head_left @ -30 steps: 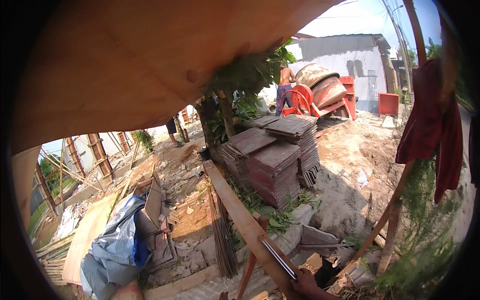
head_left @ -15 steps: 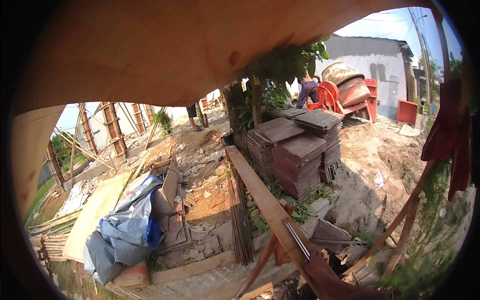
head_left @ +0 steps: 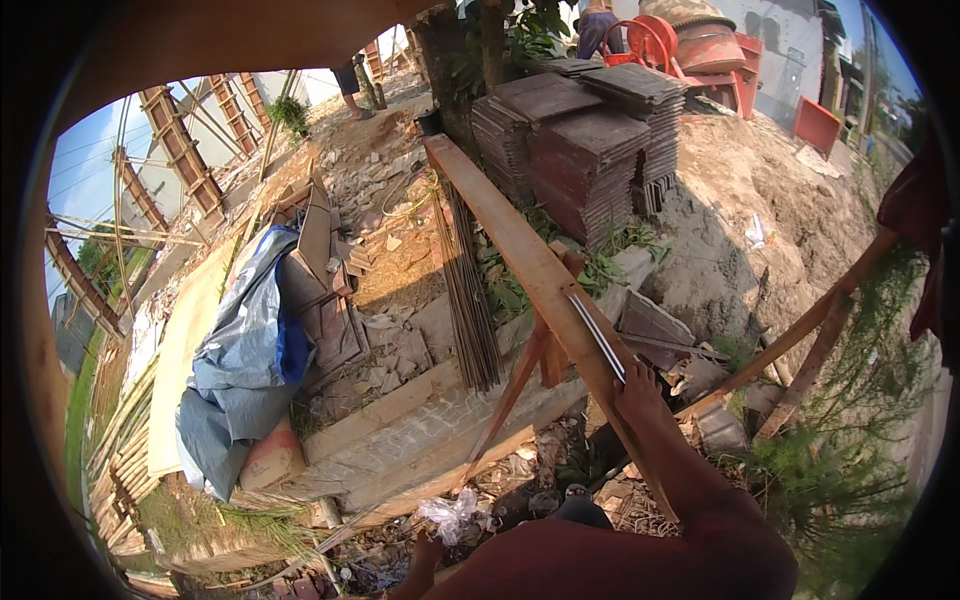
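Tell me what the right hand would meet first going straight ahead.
Probably the silver strip on the wooden plank, just ahead of the right hand; whether they already touch is unclear.

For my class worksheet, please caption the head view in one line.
Right hand at the near end of a pale strip on a wooden plank, stacked tiles beyond.

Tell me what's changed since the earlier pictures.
The view tipped down, showing more of the left hand, near clear plastic. The right hand stays by the white strip on the plank; strip, plank and tiles look unmoved.
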A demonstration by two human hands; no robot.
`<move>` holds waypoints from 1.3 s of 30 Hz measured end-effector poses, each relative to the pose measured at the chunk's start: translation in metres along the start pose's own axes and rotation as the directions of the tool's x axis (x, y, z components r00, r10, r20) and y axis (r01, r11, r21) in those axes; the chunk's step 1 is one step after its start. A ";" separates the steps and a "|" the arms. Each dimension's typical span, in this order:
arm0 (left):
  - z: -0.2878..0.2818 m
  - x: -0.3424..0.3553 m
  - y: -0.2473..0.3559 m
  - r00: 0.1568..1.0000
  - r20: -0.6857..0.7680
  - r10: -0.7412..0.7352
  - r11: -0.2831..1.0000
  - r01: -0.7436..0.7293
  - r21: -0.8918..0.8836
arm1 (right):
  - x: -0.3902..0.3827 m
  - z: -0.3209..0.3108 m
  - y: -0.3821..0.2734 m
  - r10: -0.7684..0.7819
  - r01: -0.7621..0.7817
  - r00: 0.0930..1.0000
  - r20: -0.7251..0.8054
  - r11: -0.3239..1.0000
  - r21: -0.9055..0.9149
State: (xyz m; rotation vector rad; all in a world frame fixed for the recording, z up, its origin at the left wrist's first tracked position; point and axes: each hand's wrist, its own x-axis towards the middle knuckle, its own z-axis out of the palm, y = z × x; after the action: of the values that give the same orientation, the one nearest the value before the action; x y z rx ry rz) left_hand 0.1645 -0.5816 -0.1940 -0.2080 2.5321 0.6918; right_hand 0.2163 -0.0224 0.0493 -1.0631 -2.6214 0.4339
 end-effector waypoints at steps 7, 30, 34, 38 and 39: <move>0.019 0.010 0.046 0.955 0.214 0.204 0.953 -0.244 0.179 | 0.004 0.006 0.006 0.052 -0.051 0.996 0.067 0.999 -0.019; 0.016 0.020 0.030 0.943 0.282 0.175 0.962 -0.225 0.156 | 0.012 0.026 0.016 0.007 -0.006 1.000 -0.014 1.000 0.014; 0.008 -0.009 0.030 0.959 0.264 0.104 0.937 -0.183 0.296 | 0.012 0.023 0.018 0.033 -0.033 0.999 0.004 0.999 0.007; 0.002 -0.025 0.037 0.958 0.281 -0.060 0.946 -0.036 0.323 | 0.012 0.024 0.017 0.042 -0.042 0.999 0.032 0.999 0.000; 0.006 -0.022 0.028 0.968 0.250 0.008 0.950 -0.086 0.300 | 0.011 0.022 0.016 0.043 -0.043 0.998 0.043 0.999 -0.004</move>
State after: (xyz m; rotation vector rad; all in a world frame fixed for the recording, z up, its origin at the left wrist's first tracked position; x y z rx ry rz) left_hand 0.1780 -0.5540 -0.1751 0.0468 2.3689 0.3064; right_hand 0.2102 -0.0073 0.0251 -1.1250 -2.6417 0.4675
